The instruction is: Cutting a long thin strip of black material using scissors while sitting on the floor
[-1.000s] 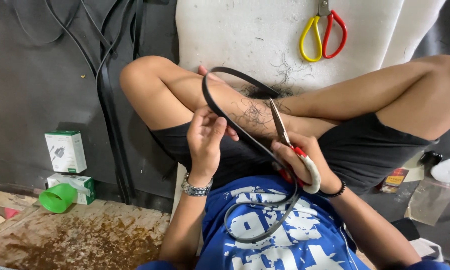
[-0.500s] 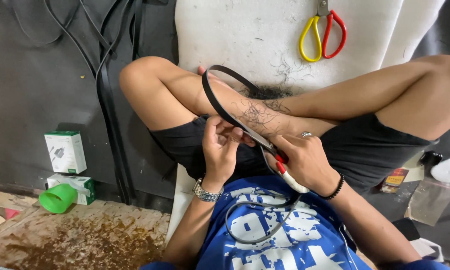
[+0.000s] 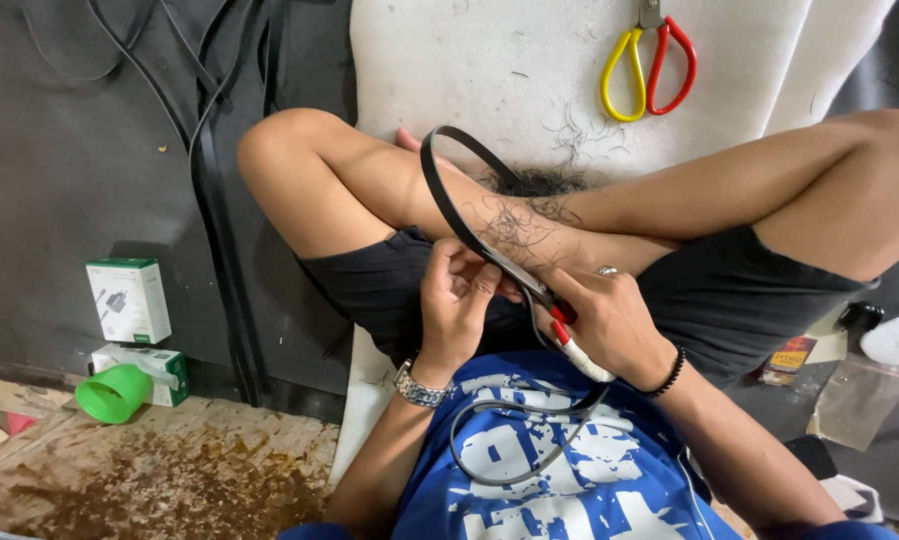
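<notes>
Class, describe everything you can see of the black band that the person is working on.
The black band is a flat, narrow strip, rubbery or plastic by its look, bent into a loop that arches over the crossed legs. Its lower end runs down between the hands: the left hand pinches it with the fingertips, and the right hand holds a red-and-white handled cutting tool against it. Fine dark shavings lie scattered on the leg beneath it.

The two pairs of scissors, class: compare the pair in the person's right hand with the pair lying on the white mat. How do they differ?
The scissors in the right hand are gripped, blades at the black strap; the yellow-and-red scissors lie untouched on the white mat. The held pair's handle shows red and white; the lying pair has one yellow loop and one red. The lying pair's loops are fully visible; the held pair's are covered. Both have red on the handle.
</notes>
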